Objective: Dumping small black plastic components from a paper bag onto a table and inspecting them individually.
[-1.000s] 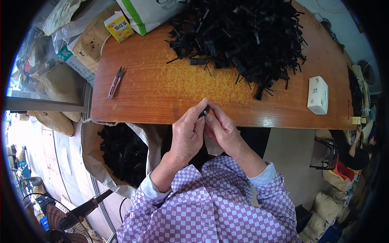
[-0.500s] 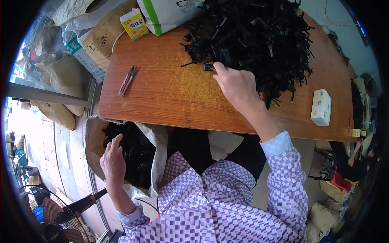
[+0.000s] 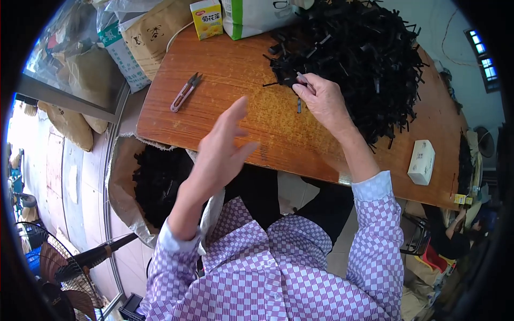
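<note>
A large heap of small black strap-like pieces (image 3: 364, 64) covers the far right of the wooden table (image 3: 230, 69). At the heap's near left edge, my right hand (image 3: 326, 107) pinches one small black piece (image 3: 299, 106) between thumb and fingertips; its end hangs below the fingers, and its exact kind cannot be made out. My left hand (image 3: 222, 147), empty, is over the table's front edge with its fingers spread, slightly blurred. Left of it on the tabletop lie thread snips (image 3: 184, 95). Below the table edge, an open woven sack (image 3: 120, 187) holds more black pieces (image 3: 152, 184).
A yellow carton (image 3: 208, 20) and a white-and-green bag (image 3: 254, 21) stand at the table's back. A white tissue box (image 3: 422, 162) sits near the right edge. Paper sacks (image 3: 155, 35) lean at the far left. A black fan (image 3: 59, 267) stands at lower left.
My left hand has risen from over the sack to the table's front edge, moving right. My right hand has drawn a black piece slightly away from the heap. The view has shifted a little.
</note>
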